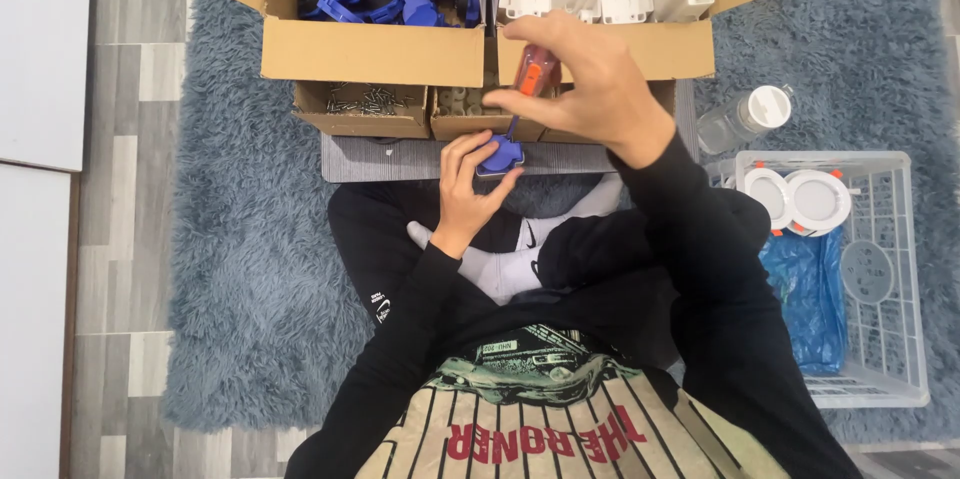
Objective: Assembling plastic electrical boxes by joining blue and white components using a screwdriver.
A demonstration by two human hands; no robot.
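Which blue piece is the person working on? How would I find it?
Start at the big cardboard box full of blue parts, then look just below it, over the person's lap. There the left hand grips one small blue part. It alone sits outside the box, under the orange-handled screwdriver in the right hand.

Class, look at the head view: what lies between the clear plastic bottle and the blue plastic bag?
In the head view, between bottle and bag, two round white discs lie in the white wire basket.
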